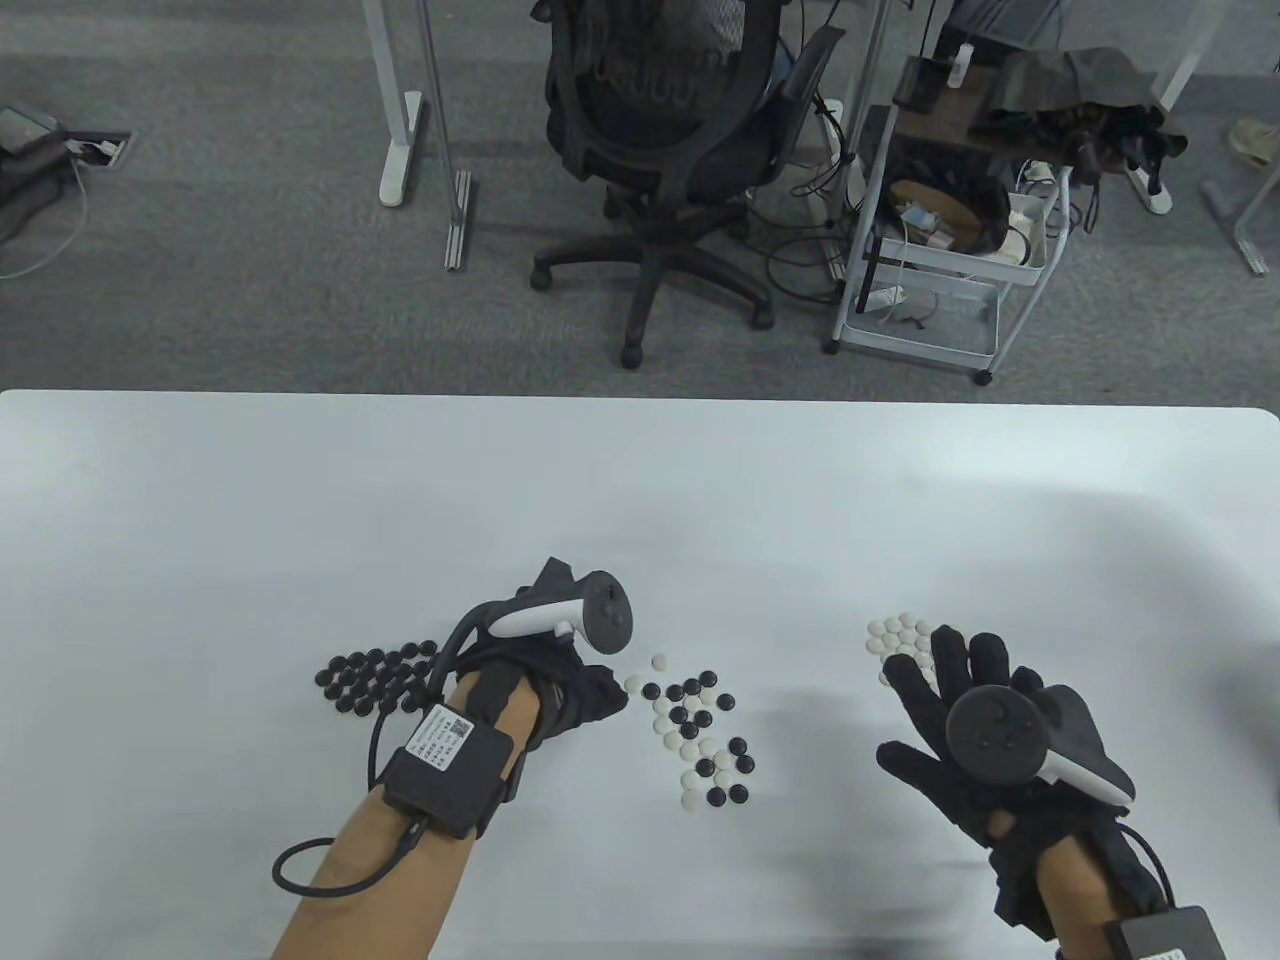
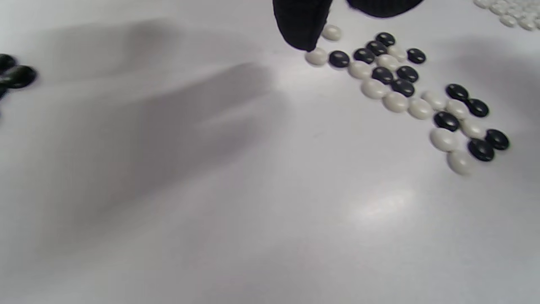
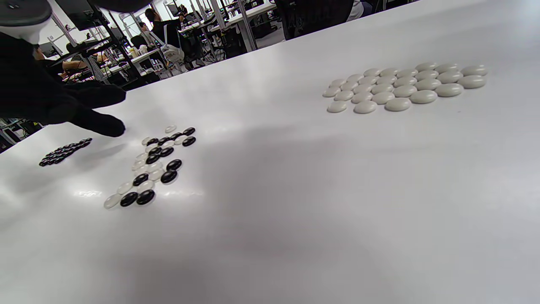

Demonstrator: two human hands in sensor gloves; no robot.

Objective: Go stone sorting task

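Observation:
A loose mix of black and white stones (image 1: 700,725) lies at mid-table, also in the left wrist view (image 2: 405,88) and the right wrist view (image 3: 154,166). The sorted black stones (image 1: 375,680) (image 3: 63,152) lie to its left. The sorted white stones (image 1: 898,635) (image 3: 400,86) lie to its right. My left hand (image 1: 610,700) reaches to the mix's left edge. One of its fingertips (image 2: 301,29) sits right by a white stone (image 2: 316,57), with nothing visibly held. My right hand (image 1: 925,700) hovers with straight spread fingers over the near edge of the white stones, holding nothing.
The white table (image 1: 640,500) stretches wide around the three groups of stones. Its far edge runs across the middle of the table view. Beyond it stand an office chair (image 1: 660,110) and a wire cart (image 1: 940,250) on grey carpet.

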